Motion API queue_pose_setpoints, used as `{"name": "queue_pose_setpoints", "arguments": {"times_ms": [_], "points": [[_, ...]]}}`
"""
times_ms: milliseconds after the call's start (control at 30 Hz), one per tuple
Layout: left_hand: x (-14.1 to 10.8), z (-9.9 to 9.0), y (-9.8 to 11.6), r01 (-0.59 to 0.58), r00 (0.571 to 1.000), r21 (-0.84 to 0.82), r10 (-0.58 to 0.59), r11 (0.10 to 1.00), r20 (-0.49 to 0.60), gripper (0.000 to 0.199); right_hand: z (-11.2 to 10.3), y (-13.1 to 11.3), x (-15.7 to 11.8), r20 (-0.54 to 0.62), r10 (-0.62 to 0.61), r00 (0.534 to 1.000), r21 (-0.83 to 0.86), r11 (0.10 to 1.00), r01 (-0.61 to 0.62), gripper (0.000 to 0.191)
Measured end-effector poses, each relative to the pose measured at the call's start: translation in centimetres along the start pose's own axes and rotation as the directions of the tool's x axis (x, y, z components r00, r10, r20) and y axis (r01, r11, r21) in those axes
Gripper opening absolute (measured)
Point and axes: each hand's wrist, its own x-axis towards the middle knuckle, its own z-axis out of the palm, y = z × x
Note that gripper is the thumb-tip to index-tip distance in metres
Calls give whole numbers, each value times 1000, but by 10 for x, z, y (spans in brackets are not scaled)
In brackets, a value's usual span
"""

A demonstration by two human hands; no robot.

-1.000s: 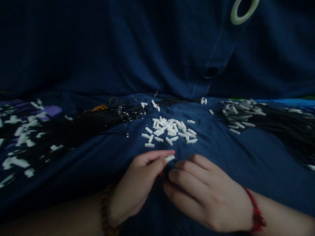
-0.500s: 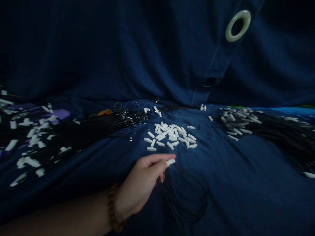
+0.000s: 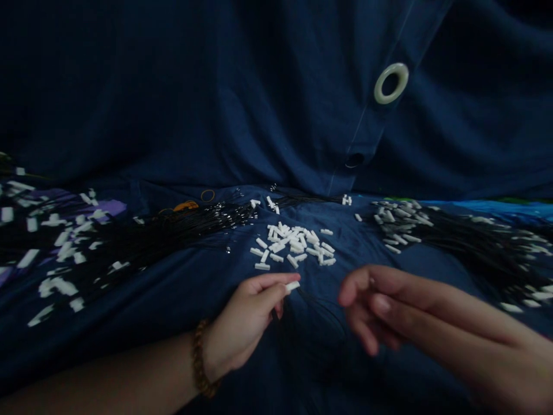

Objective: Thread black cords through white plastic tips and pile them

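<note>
Low in the centre of the frame, the left hand (image 3: 242, 325) pinches 1 white clip (image 3: 293, 286), with thin black wires (image 3: 317, 304) beside it. At lower right, the right hand (image 3: 415, 320) is loosely curled, apart from that clip; whether it holds anything is unclear. Mid-frame, a pile of white clips (image 3: 297, 242) lies between 2 dark wire bundles, left (image 3: 181, 229) and right (image 3: 466, 248). A pale ring (image 3: 379, 95) shows at upper right.

White connector (image 3: 293, 286), tilted, in left hand (image 3: 242, 323)

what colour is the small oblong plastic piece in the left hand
White; the small oblong plastic piece shows best in the head view.
</note>
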Motion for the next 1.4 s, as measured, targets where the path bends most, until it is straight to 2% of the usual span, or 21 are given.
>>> {"name": "queue_pose_setpoints", "arguments": {"times_ms": [67,167,267,333,500,733,933,1167,1400], "points": [[0,0,0,1,1000,5,-1,1000,1,25,8,0,8,74,57,996,75,995,-63,17],[0,-1,-1,19,1000,-2,-19,1000,2,23,26,7,15,124,116,986,6,993,-117,14],[0,-2,-1,46,999,-13,-46,999,-1,22,40,15,21,200,175,964,28,983,-184,9],[0,-1,-1,50,999,-13,-50,999,-7,22,47,18,24,177,200,964,83,973,-217,10],[3,-1,-2,97,994,-40,-98,995,-37,22,59,22,29,29,228,973,240,944,-228,8],[1,-3,-3,114,993,-25,-115,993,-21,21,67,31,27,90,289,953,310,901,-303,9],[4,-4,-3,127,991,-17,-128,992,-37,22,67,29,26,-4,266,964,230,938,-258,12],[3,-4,-3,147,988,-26,-148,989,-40,23,67,30,23,-35,295,955,43,955,-293,16],[4,-3,-5,127,990,-7,-127,992,-57,22,67,28,30,-33,283,958,18,959,-283,17]]}}
